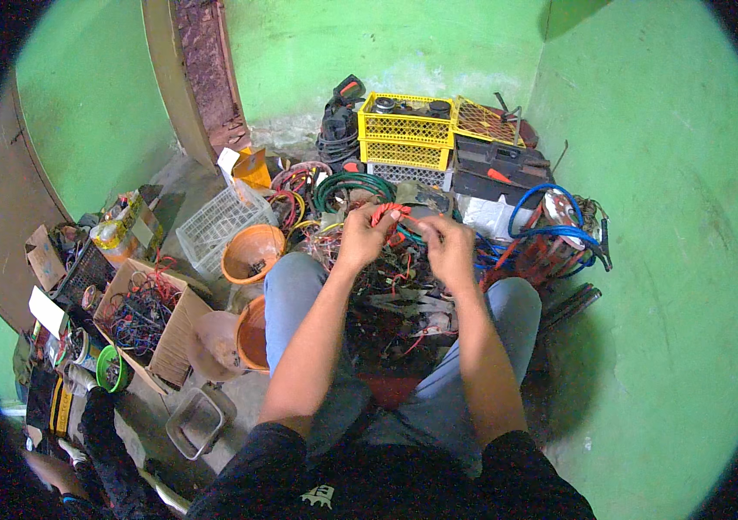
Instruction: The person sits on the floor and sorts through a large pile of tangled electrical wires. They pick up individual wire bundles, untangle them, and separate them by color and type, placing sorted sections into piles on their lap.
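A small coil of red wire (384, 213) is held in my left hand (364, 237), its thumb on the wound strands. My right hand (448, 244), just beside it, pinches the free end of the same wire, which runs between the two hands. Beneath the hands, between my knees, lies a dark tangle of wires (401, 276) with red and black pieces. A coil of green cable (354, 188) lies just beyond my left hand. To the right of my right hand is a looped blue cable (554, 232).
Yellow plastic crates (406, 136) stand by the wall, next to a black toolbox (499, 170). On the left are a clear plastic basket (223, 224), an orange bowl (253, 253), a cardboard box (171, 338) full of wires and a green bowl (111, 369). Another person's leg (106, 432) shows lower left.
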A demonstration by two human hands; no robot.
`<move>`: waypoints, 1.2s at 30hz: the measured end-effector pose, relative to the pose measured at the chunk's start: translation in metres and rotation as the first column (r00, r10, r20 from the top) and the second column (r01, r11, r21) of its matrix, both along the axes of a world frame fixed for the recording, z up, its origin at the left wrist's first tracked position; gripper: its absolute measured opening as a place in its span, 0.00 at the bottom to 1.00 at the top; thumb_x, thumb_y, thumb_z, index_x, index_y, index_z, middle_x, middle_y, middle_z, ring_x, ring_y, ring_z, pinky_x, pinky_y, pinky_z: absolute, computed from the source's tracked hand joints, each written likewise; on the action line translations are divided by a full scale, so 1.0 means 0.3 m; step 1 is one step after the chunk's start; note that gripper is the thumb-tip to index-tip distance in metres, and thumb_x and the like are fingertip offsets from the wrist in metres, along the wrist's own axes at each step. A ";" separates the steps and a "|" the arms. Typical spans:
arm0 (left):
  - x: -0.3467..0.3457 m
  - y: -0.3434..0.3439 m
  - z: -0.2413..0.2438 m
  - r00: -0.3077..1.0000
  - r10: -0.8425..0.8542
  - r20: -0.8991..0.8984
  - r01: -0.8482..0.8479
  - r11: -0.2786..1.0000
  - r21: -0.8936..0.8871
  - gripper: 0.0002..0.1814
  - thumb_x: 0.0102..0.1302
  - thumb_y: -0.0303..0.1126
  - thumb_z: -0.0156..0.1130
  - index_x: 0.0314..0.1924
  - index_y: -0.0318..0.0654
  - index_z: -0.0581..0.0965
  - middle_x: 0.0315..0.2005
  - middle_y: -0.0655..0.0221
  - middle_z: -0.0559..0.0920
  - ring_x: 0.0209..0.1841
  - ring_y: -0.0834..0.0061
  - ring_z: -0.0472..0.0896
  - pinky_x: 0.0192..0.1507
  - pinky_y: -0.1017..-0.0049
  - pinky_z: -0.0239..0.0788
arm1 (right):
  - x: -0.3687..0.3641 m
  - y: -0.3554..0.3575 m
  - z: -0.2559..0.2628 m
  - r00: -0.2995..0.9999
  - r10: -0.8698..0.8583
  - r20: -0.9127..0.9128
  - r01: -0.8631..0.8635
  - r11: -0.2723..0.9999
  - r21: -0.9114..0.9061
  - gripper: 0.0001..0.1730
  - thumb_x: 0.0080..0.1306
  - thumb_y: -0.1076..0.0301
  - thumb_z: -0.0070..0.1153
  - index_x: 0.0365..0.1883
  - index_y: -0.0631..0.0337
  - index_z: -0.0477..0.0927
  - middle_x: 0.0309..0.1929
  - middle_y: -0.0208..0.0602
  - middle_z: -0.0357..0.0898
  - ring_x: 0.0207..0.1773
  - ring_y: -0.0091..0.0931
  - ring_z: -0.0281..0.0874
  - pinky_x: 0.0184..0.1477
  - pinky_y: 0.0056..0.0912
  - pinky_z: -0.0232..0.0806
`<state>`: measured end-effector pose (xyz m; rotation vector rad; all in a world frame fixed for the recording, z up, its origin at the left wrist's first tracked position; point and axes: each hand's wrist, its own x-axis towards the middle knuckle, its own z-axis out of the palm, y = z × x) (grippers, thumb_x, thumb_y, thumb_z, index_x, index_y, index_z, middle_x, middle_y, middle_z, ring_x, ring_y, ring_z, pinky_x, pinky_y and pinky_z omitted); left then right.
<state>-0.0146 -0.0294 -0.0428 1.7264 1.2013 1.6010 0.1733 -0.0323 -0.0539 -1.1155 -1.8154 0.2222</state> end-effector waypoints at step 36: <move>-0.019 0.018 -0.006 0.993 -0.083 0.088 0.084 0.996 -0.009 0.23 0.82 0.45 0.53 0.37 0.33 0.84 0.18 0.81 0.72 0.22 0.88 0.64 0.25 0.77 0.59 | -0.068 0.019 -0.045 0.924 0.247 -0.291 -0.303 0.939 -0.164 0.31 0.76 0.57 0.57 0.73 0.61 0.67 0.63 0.48 0.77 0.62 0.39 0.79 0.64 0.41 0.69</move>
